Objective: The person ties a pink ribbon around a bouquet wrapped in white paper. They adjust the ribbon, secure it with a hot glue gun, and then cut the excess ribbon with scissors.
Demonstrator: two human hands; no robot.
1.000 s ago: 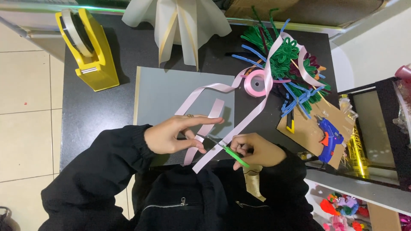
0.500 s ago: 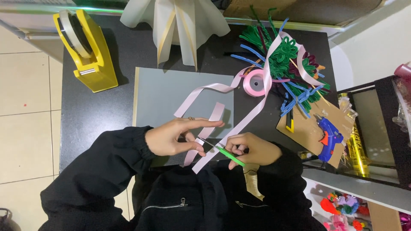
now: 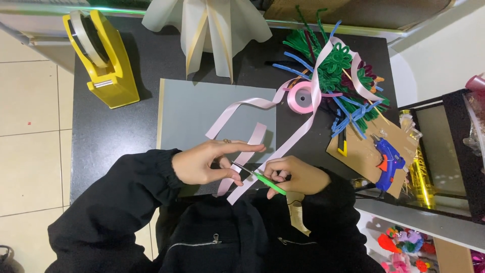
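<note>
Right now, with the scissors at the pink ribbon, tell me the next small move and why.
Probably close the scissors to snip the pink ribbon. The right hand holds their green handle with the blades pointing at the strip, and the left hand pinches that strip over the grey sheet, so it looks held in place for a cut.

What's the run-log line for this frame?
left hand: holds pink ribbon | right hand: holds green-handled scissors at ribbon | surface: grey mat | nearby: ribbon spool

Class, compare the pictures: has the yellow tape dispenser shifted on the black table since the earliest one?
No. The yellow tape dispenser stands in the same spot at the black table's far left corner, same gap to the grey mat.
</note>
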